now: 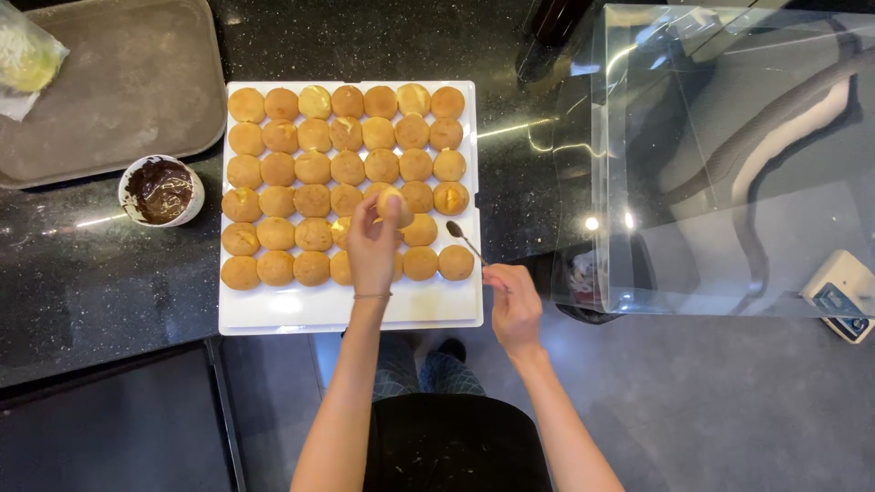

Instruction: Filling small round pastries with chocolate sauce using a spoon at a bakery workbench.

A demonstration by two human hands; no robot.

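— Black speckled stone counter [82,273], seen from above; grey floor below it on the right. What is on the counter?

— White square tray [351,314] in the middle, w/ rows of small round golden pastries [313,167], like little puffs, laid close to each other. The front strip of the tray is bare. Left of the tray stands a small white bowl of chocolate cream [161,189], just beside the tray edge. Behind the bowl, a brown-grey empty tray [118,91], and a plastic bag [25,59] w/ something pale yellow on its far left corner.

— And the hands?

— Left hand [374,244] is over the front rows of the tray. Its fingers are closed around one puff [392,202], lifted a bit above the others, thumb on one side, other fingers on the other side. A thin bracelet is on the wrist. Right hand [513,305] is at the front right corner of the tray, off its edge. It pinches the handle of a small spoon [465,239]; the spoon head is dark w/ chocolate and points toward the held puff, near but not touching it.

— Anything on the right?

— Clear plastic box [729,155], big, approx. at counter level, reflections on it. A small white device [843,296] at the far right edge. Person's legs and dark clothes are below, btw. the arms.
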